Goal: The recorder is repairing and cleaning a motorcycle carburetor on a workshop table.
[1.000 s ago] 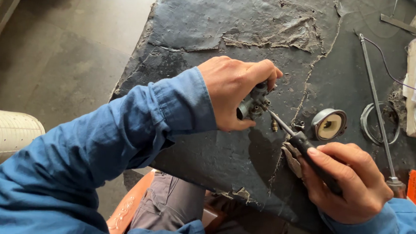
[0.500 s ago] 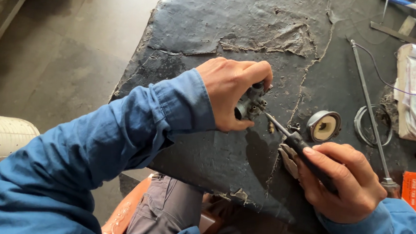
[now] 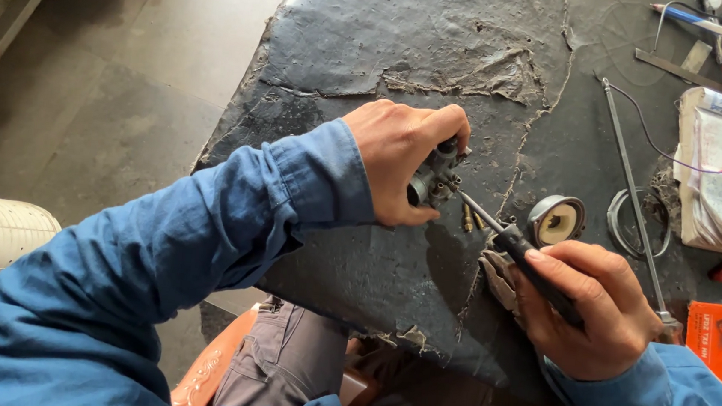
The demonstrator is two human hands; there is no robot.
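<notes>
Grey metal, a small carburettor-like part (image 3: 433, 179) sits just above the bench (image 3: 373, 49), pinched in the left hand (image 3: 399, 159) with the fingers curled tight round it. The right hand (image 3: 597, 312) has its fingers wrapped round a black-handled screwdriver (image 3: 520, 250), whose tip meets the part's underside; whether it sits in a slot is hard to tell. Small brass bits (image 3: 467, 220) lie just beside the tip, a round cap (image 3: 555, 220) near them. A slip of the blade could jab the left palm or flick the brass pieces off the torn bench cover.
</notes>
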